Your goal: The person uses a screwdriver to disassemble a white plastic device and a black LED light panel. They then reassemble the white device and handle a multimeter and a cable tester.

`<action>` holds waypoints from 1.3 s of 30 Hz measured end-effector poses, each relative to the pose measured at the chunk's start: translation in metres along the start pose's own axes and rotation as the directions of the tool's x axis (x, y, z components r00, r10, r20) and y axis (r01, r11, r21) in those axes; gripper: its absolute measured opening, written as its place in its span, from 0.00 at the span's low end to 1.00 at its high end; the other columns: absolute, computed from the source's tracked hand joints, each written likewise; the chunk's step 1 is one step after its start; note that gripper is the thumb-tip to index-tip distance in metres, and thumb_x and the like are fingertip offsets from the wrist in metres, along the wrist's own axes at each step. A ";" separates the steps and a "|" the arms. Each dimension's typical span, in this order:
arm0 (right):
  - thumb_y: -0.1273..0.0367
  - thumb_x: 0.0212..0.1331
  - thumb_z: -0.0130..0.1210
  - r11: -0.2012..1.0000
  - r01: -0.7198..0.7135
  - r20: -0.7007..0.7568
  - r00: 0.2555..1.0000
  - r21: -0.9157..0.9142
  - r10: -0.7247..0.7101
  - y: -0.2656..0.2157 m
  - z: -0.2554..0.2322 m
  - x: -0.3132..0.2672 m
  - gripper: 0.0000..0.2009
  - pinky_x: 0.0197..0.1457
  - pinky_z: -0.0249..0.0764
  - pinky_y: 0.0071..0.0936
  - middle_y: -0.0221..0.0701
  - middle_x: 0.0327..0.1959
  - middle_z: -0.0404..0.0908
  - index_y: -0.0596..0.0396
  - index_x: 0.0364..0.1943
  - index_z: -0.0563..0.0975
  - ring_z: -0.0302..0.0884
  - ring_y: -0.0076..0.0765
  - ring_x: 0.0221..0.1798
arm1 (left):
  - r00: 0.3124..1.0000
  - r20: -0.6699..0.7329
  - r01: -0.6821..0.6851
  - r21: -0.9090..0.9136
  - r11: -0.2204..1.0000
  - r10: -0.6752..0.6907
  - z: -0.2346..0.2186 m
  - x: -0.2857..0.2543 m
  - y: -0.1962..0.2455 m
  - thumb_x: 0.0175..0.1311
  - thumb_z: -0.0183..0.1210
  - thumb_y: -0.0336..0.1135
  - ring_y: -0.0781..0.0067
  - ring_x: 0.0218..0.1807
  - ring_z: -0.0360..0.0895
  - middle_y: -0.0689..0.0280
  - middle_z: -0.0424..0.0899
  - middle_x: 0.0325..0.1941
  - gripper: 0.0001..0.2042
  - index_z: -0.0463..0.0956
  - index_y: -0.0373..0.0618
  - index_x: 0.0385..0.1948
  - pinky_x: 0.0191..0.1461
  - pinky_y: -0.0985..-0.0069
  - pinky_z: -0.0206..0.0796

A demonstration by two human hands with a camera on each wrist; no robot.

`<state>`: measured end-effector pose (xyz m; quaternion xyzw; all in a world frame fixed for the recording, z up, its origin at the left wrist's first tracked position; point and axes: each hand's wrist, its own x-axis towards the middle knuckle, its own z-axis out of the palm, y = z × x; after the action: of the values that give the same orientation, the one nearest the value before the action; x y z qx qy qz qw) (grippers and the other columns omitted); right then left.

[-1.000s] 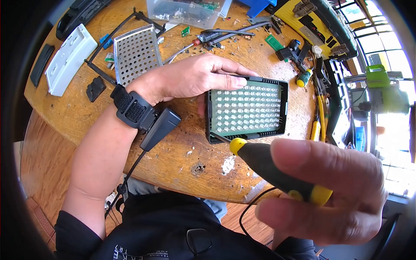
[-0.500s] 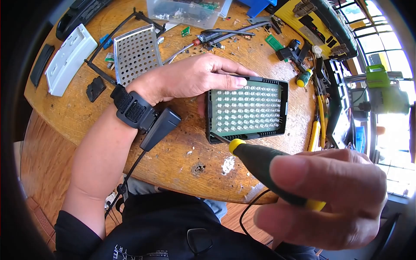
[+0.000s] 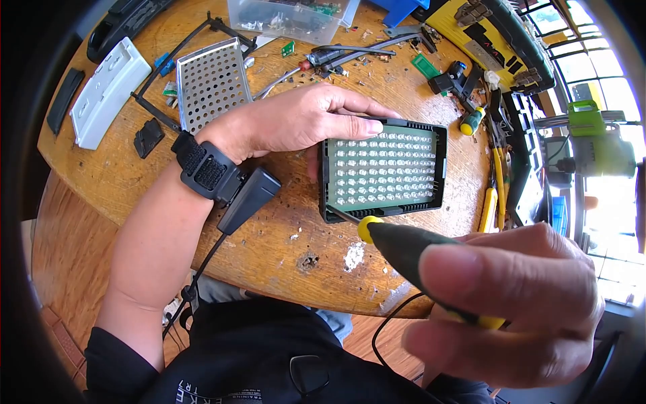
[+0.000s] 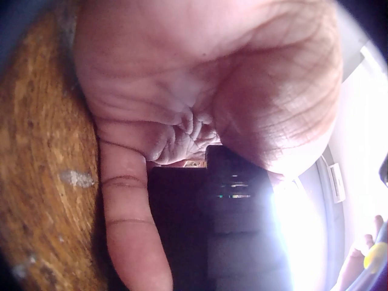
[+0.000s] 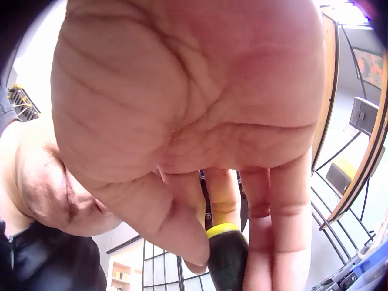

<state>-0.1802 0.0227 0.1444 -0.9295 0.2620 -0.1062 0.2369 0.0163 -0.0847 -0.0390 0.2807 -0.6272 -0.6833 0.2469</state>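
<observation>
LED panel in its black housing lies on the wooden bench. Left hand grips the far left corner, apparently bracing it; right hand pinches a screwdriver, tilted, seemingly to reach the near left corner.

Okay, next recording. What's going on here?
A person at a wooden table holds a black-framed LED panel with the left hand. The right hand grips a yellow-tipped screwdriver, its tip at the panel's near left corner. Whether it sits on a screw is too small to tell. A perforated plate lies beyond the left forearm.
</observation>
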 end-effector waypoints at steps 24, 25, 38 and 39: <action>0.59 0.40 0.72 0.950 -0.061 -0.269 0.963 -0.308 -0.025 0.002 0.023 0.004 0.25 0.28 0.78 0.28 0.21 0.19 0.69 0.43 0.47 0.77 0.70 0.24 0.17 | 1.000 -0.007 -0.014 0.058 0.998 0.015 0.000 0.000 0.000 0.69 0.53 0.40 0.76 0.53 0.75 0.64 0.81 0.52 0.20 0.72 0.43 0.59 0.60 0.79 0.63; 0.64 0.46 0.69 0.989 -0.049 -0.114 0.993 -0.138 0.033 0.003 0.008 0.005 0.18 0.28 0.78 0.29 0.22 0.19 0.70 0.41 0.44 0.78 0.70 0.24 0.17 | 1.000 -0.005 -0.018 0.055 0.998 0.018 0.000 0.000 0.000 0.69 0.53 0.40 0.76 0.53 0.75 0.64 0.81 0.52 0.20 0.72 0.43 0.59 0.60 0.79 0.63; 0.62 0.46 0.67 0.965 0.043 0.054 0.998 -0.260 -0.030 0.007 -0.009 0.001 0.25 0.33 0.80 0.37 0.31 0.22 0.75 0.59 0.48 0.76 0.77 0.34 0.25 | 0.993 -0.008 -0.119 0.067 0.991 0.120 -0.001 0.004 -0.009 0.67 0.53 0.43 0.76 0.30 0.81 0.64 0.83 0.37 0.21 0.71 0.44 0.59 0.23 0.79 0.75; 0.60 0.45 0.68 0.971 0.009 0.064 0.998 -0.239 0.007 0.002 -0.008 0.004 0.27 0.34 0.80 0.37 0.31 0.23 0.76 0.60 0.49 0.75 0.77 0.34 0.25 | 0.993 -0.011 -0.118 0.061 0.991 0.119 0.000 0.004 -0.010 0.67 0.53 0.44 0.76 0.30 0.81 0.63 0.83 0.37 0.22 0.71 0.44 0.59 0.23 0.79 0.75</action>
<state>-0.1799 0.0156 0.1501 -0.9543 0.2647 -0.0438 0.1313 0.0136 -0.0870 -0.0494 0.2551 -0.6614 -0.6461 0.2830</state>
